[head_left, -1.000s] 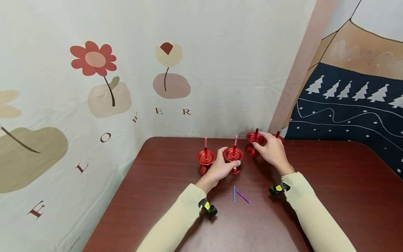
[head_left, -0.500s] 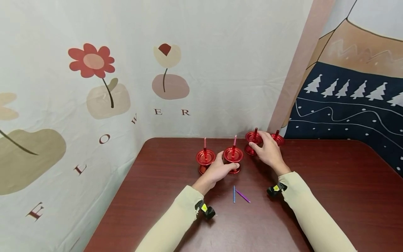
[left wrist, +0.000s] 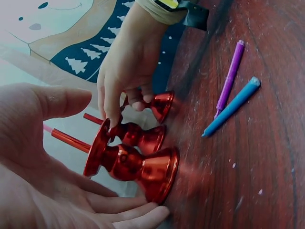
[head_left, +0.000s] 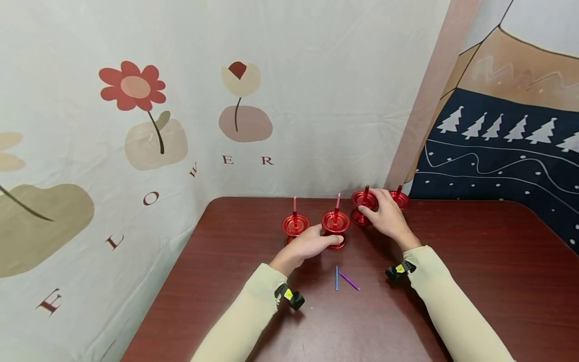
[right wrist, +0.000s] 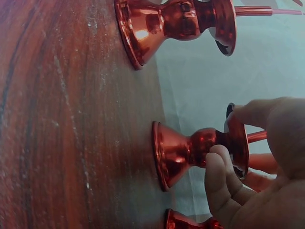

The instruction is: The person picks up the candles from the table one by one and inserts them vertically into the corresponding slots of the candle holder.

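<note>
Two shiny red candle holders, the left one [head_left: 296, 224] and the second one [head_left: 335, 221], stand upright with thin pink candles in their tubes. My left hand [head_left: 312, 243] is beside the second holder, thumb in front of its lower part; in the left wrist view its fingers [left wrist: 114, 207] stretch out straight near the base. Farther back, my right hand [head_left: 388, 215] grips a third candle holder [head_left: 362, 201] by its dish, thumb and fingers at the rim [right wrist: 240, 152]. Behind that hand stands a fourth holder [head_left: 400, 199], partly hidden.
A blue candle [head_left: 336, 278] and a purple candle [head_left: 349, 281] lie on the brown table [head_left: 226, 281], close together at one end. A printed cloth [head_left: 316, 125] hangs along the table's far edge.
My left hand has lowered beside the second holder, and its forearm has shifted left. My right hand keeps its grip on the third holder, with hardly any shift.
</note>
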{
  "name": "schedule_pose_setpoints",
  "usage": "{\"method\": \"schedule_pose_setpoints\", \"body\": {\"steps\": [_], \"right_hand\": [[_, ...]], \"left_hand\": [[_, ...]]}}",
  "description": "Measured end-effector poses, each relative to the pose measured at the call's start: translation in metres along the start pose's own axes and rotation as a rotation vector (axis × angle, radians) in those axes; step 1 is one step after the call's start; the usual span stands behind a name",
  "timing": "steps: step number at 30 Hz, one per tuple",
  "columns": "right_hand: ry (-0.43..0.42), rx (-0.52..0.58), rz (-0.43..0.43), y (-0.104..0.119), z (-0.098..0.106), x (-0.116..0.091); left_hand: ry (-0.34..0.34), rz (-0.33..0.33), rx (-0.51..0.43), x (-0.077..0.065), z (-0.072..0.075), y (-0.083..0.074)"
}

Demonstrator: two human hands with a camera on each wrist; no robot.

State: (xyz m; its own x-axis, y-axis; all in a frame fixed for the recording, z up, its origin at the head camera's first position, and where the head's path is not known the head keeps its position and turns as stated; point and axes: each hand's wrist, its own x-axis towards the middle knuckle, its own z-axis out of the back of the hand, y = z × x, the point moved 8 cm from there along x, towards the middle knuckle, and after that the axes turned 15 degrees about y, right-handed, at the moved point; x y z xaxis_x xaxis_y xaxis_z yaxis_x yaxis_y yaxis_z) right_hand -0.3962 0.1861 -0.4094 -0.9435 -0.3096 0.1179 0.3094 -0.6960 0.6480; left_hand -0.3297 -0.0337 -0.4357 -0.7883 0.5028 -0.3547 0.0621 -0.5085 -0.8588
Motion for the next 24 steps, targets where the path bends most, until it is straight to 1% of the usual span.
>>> {"method": "schedule_pose_setpoints", "body": {"steps": [2,4,10,11,13,15,17,18,20,22,24], "right_hand": [[0.01,-0.001,0.005,0.001,0.0,0.0],[0.017,0.001,0.007,0.002,0.0,0.0],[0.023,0.003,0.009,0.001,0.0,-0.001],[0.026,0.009,0.008,0.001,0.0,-0.001],[0.034,0.027,0.006,0.001,0.0,-0.002],[0.045,0.047,0.001,0.0,-0.001,-0.003],[0.054,0.065,-0.008,-0.001,-0.001,-0.003],[0.059,0.074,-0.013,-0.001,-0.001,-0.004],[0.072,0.081,-0.028,-0.003,-0.001,-0.004],[0.094,0.085,-0.045,-0.004,-0.002,-0.003],[0.122,0.089,-0.057,-0.006,-0.003,-0.003]], "left_hand": [[0.001,0.032,0.059,-0.001,0.001,0.0],[0.007,0.049,0.104,-0.002,0.002,0.0],[0.054,0.046,0.128,-0.007,0.003,-0.002],[0.059,0.048,0.144,-0.007,0.004,-0.003],[0.061,0.055,0.191,-0.004,0.006,0.001],[0.065,0.058,0.225,-0.006,0.007,0.0],[0.077,0.062,0.218,-0.008,0.006,-0.001],[0.084,0.061,0.203,-0.008,0.006,-0.001],[0.105,0.059,0.159,-0.014,0.002,-0.006],[0.122,0.056,0.137,-0.013,-0.002,-0.004],[0.142,0.046,0.144,-0.011,-0.007,-0.003]]}}
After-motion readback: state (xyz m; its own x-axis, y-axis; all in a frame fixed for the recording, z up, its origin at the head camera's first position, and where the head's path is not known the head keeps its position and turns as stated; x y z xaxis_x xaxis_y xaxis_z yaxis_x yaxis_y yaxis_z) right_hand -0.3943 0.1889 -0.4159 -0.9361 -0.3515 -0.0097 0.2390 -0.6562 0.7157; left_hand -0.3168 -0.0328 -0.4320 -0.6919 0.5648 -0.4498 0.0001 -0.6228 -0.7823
